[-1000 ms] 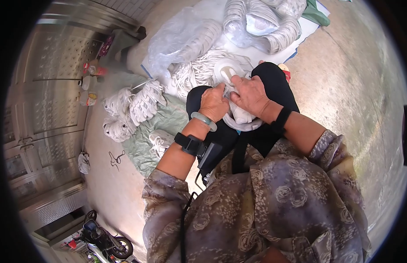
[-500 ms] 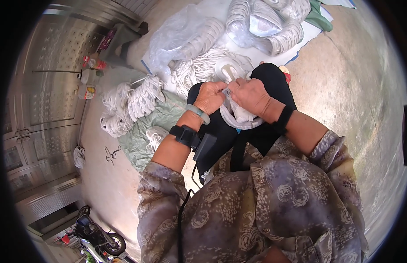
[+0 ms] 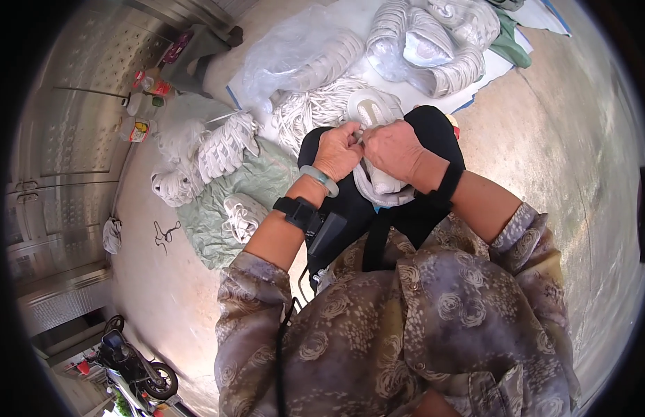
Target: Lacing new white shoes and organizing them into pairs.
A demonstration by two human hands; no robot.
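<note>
A white and grey shoe (image 3: 380,182) rests on my lap, its toe pointing away from me and its opening toward me. My left hand (image 3: 338,151) is closed in a pinch at the left edge of its lacing area. Beside it, my right hand (image 3: 395,151) lies over the middle of the shoe with its fingers curled against the same spot. The fingertips of both hands nearly meet there; any lace end between them is too small to make out. Just beyond the shoe lies a heap of white shoelaces (image 3: 310,111).
Bundled white laces (image 3: 225,151) and a white laced shoe (image 3: 243,217) lie on a green sheet (image 3: 203,229) at left. Ahead are plastic-wrapped bundles (image 3: 447,69). Bottles (image 3: 136,129) stand by the metal doors (image 3: 65,153); a motorbike (image 3: 138,368) is at lower left.
My left hand has turned slightly and its fingers are curled tighter beside the right hand. Both hands stay at the same part of the shoe. The view has shifted a little.
</note>
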